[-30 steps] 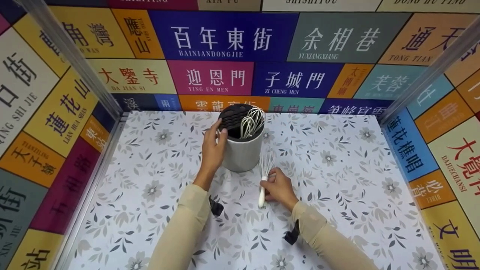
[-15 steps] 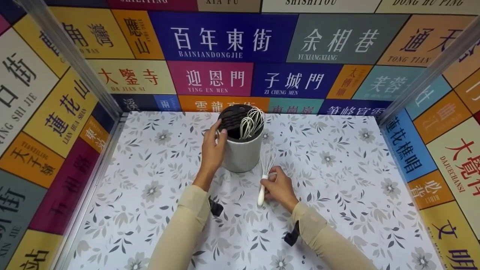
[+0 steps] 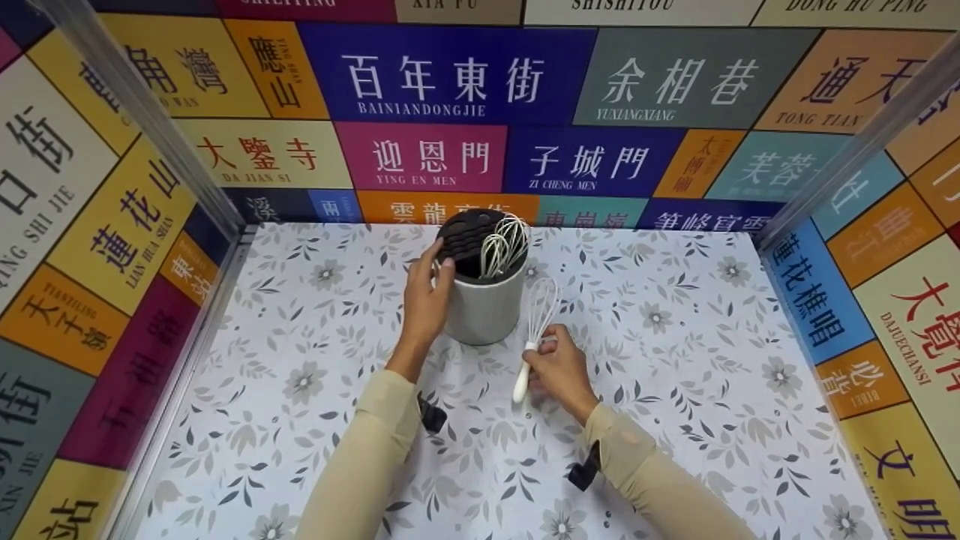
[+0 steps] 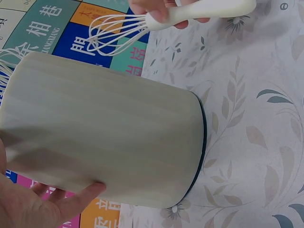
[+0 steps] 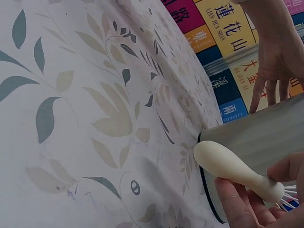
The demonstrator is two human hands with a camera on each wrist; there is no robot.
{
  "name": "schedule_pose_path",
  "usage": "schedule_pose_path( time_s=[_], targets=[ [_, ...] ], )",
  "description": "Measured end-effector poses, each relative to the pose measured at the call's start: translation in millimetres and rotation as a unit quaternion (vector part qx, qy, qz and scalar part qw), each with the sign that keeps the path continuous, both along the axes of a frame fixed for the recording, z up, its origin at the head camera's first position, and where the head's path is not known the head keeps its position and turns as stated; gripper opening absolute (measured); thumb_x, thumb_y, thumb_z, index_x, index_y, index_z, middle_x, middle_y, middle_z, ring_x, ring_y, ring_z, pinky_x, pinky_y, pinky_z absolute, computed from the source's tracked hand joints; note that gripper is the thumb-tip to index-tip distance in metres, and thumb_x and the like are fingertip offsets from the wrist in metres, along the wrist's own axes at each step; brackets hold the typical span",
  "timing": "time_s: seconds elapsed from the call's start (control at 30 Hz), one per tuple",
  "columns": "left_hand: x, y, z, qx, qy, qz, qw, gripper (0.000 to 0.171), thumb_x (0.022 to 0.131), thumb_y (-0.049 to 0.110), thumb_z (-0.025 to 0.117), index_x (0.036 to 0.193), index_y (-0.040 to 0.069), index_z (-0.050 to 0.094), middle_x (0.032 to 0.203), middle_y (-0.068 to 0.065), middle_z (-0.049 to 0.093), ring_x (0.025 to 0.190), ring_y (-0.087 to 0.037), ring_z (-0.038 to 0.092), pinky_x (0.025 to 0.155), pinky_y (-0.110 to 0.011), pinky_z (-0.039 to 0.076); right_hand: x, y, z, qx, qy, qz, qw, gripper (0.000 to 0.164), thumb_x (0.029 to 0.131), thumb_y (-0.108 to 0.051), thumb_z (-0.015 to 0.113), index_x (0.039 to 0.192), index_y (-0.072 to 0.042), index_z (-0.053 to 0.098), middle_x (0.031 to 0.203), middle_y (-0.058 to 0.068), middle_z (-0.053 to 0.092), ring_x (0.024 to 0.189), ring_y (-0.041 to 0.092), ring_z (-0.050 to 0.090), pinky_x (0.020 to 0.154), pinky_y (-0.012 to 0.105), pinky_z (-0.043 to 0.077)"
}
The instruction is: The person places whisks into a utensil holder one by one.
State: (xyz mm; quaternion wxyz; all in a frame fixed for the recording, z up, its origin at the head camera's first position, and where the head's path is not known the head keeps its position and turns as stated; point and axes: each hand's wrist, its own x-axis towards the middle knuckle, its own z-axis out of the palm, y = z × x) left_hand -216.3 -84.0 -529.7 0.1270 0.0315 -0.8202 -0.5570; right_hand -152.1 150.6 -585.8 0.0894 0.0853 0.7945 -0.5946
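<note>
A light grey utensil holder (image 3: 484, 311) with a black slotted insert (image 3: 469, 236) stands upright near the back of the table. The wire loops of a whisk (image 3: 504, 244) stick out of its right side. My left hand (image 3: 426, 300) rests against the holder's left side, its fairly straight fingers reaching up to the rim. In the left wrist view that hand (image 4: 42, 204) touches the grey wall. My right hand (image 3: 559, 367) pinches a second whisk (image 3: 519, 382) where its white handle meets the wires, loops up and handle end down, just right of the holder. The right wrist view shows its bulbous handle (image 5: 223, 161).
A white cloth with grey leaves and flowers (image 3: 660, 450) covers the table. Colourful panels with lettering (image 3: 450, 75) enclose the back and both sides. Clear corner posts (image 3: 840, 165) stand at the back corners.
My right hand has raised the whisk slightly, and its loops now lean further up and to the right. The left hand and the holder have stayed in place.
</note>
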Motion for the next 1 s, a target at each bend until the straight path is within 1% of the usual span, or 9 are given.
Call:
schedule_pose_path(
  time_s=[0.23, 0.53, 0.87, 1.0],
  targets=[
    [-0.1, 0, -0.7, -0.008, 0.003, 0.004, 1.0, 0.048, 0.107, 0.036, 0.05, 0.153, 0.023, 0.049, 0.125, -0.013, 0.055, 0.107, -0.025, 0.052, 0.092, -0.044, 0.046, -0.7, -3, 7.1, -0.017, 0.017, 0.001, 1.0, 0.04, 0.086, -0.013, 0.072, 0.121, -0.01, 0.051, 0.096, 0.014, 0.067, 0.069, 0.022, 0.073, 0.057, 0.04, 0.062],
    [-0.4, 0, 0.0, -0.004, 0.002, 0.005, 1.0, 0.047, 0.108, 0.036, 0.05, 0.153, 0.024, 0.049, 0.129, -0.013, 0.056, 0.109, -0.025, 0.053, 0.093, -0.044, 0.047, -1.9, -6, 23.9, -0.038, 0.031, 0.006, 0.999, 0.039, 0.087, -0.015, 0.072, 0.119, -0.011, 0.05, 0.097, 0.013, 0.069, 0.077, 0.022, 0.074, 0.06, 0.04, 0.063],
    [-0.1, 0, -0.7, 0.001, -0.006, 0.002, 1.0, 0.048, 0.107, 0.038, 0.05, 0.154, 0.027, 0.048, 0.139, -0.012, 0.054, 0.116, -0.026, 0.054, 0.101, -0.046, 0.048, -7.7, -8, 42.6, -0.049, 0.045, 0.0, 0.998, 0.041, 0.087, -0.011, 0.072, 0.122, -0.006, 0.049, 0.097, 0.014, 0.07, 0.078, 0.022, 0.074, 0.061, 0.042, 0.063],
    [-0.3, 0, -0.9, -0.002, -0.007, 0.003, 1.0, 0.047, 0.107, 0.038, 0.049, 0.154, 0.027, 0.048, 0.135, -0.011, 0.055, 0.113, -0.025, 0.054, 0.098, -0.045, 0.048, -9.8, -9, 53.2, -0.065, 0.05, -0.003, 0.997, 0.043, 0.088, -0.009, 0.072, 0.124, -0.004, 0.048, 0.099, 0.014, 0.069, 0.079, 0.023, 0.074, 0.062, 0.043, 0.063]
  ],
)
